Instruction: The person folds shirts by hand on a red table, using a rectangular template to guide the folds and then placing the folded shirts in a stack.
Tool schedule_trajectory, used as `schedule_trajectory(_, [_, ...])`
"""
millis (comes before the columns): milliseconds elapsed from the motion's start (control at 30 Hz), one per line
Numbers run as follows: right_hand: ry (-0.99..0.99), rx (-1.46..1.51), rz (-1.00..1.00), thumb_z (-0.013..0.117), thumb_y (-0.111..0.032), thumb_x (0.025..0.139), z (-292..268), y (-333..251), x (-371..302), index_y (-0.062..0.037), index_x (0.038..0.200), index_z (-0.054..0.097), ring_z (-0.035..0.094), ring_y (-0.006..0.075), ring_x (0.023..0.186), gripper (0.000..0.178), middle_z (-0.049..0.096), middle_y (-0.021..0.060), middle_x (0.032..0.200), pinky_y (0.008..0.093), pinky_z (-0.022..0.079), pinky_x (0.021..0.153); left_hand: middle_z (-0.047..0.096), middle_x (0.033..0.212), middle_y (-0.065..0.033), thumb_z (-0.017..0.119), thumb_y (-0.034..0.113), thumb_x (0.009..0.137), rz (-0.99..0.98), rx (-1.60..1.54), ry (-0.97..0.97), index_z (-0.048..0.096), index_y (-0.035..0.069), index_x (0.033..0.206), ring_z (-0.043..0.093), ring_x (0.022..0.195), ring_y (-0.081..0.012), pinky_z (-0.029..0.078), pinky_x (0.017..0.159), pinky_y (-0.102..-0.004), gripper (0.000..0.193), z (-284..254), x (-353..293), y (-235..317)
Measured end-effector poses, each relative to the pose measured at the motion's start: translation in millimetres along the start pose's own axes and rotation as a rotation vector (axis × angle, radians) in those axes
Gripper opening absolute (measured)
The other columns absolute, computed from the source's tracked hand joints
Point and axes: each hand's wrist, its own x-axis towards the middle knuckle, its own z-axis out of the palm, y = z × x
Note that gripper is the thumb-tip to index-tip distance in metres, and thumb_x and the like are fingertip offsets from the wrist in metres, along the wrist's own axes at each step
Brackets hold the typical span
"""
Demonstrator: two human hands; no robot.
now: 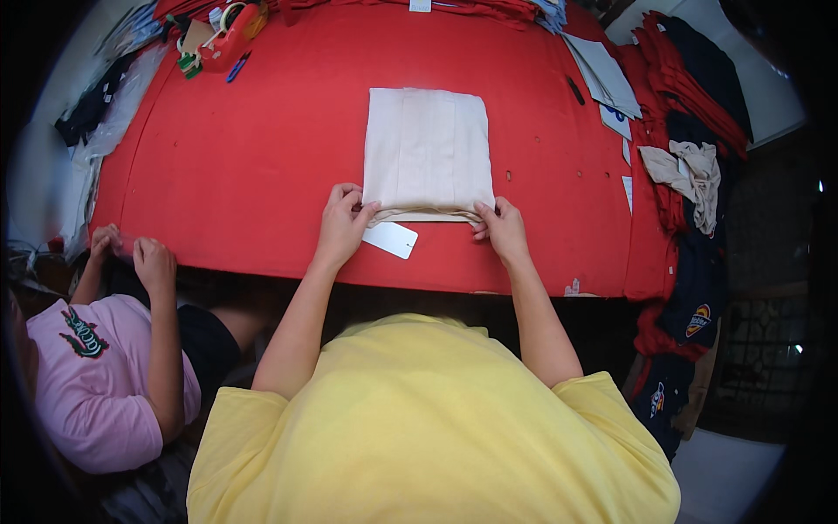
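Observation:
A cream-coloured folded garment (428, 148) lies flat on the red-covered table in front of me, its layered edge toward me. My left hand (345, 218) pinches its near left corner between thumb and fingers. At the near right corner, my right hand (501, 227) grips the same edge, thumb on top and fingers curled under. A white hang tag (390, 239) with a small hole sticks out from beneath the near edge, beside my left hand. The garment's underside is hidden.
Red cloth covers the table (253, 157). A red tape dispenser (234, 39) and a blue pen (237, 67) lie far left. Stacked dark and red clothes (690, 79), papers (602, 74) and a crumpled beige cloth (690, 179) are on the right. A person in pink (113, 375) sits left.

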Motion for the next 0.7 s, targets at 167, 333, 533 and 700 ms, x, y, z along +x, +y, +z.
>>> schedule_trajectory(167, [0.037,-0.008,0.028,0.060,-0.025,0.094,2.4,-10.9,-6.2,0.0043,0.089,0.053,0.063,0.0163,0.058,0.031,0.061,0.0135,0.072,0.0279,0.051,0.047,0.049,0.121,-0.0132,0.073,0.018,0.084,0.001,-0.063,-0.001,0.063,-0.008,0.085,0.062,0.078,-0.0177,0.052,0.069,-0.0300,0.028,-4.4,-2.6,13.0])
schedule_trajectory(333, [-0.014,0.005,0.024,0.060,-0.026,0.094,0.1,-5.7,-4.3,0.0062,0.096,0.055,0.063,0.0158,0.058,0.033,0.061,0.0131,0.074,0.0275,0.052,0.049,0.047,0.124,-0.0118,0.073,0.019,0.085,0.008,-0.019,-0.041,0.063,-0.008,0.083,0.062,0.074,-0.0153,0.052,0.067,-0.0284,0.028,-8.4,-6.3,15.7])
schedule_trajectory(533, [0.039,-0.004,0.012,0.060,-0.023,0.094,3.4,-15.1,-10.7,0.0068,0.094,0.055,0.063,0.0153,0.059,0.031,0.061,0.0118,0.074,0.0273,0.053,0.050,0.050,0.122,-0.0127,0.070,0.018,0.087,0.055,-0.118,0.008,0.062,-0.006,0.080,0.061,0.072,-0.0158,0.051,0.066,-0.0280,0.027,-7.1,-6.4,11.1])
schedule_trajectory(700, [0.077,-0.025,0.007,0.060,-0.022,0.094,5.8,-15.4,-11.7,0.0058,0.091,0.053,0.064,0.0155,0.059,0.029,0.061,0.0121,0.073,0.0281,0.053,0.049,0.056,0.113,-0.0131,0.069,0.019,0.087,0.071,-0.120,0.081,0.058,-0.005,0.073,0.060,0.072,-0.0172,0.049,0.064,-0.0293,0.030,-3.1,-2.2,-6.2])
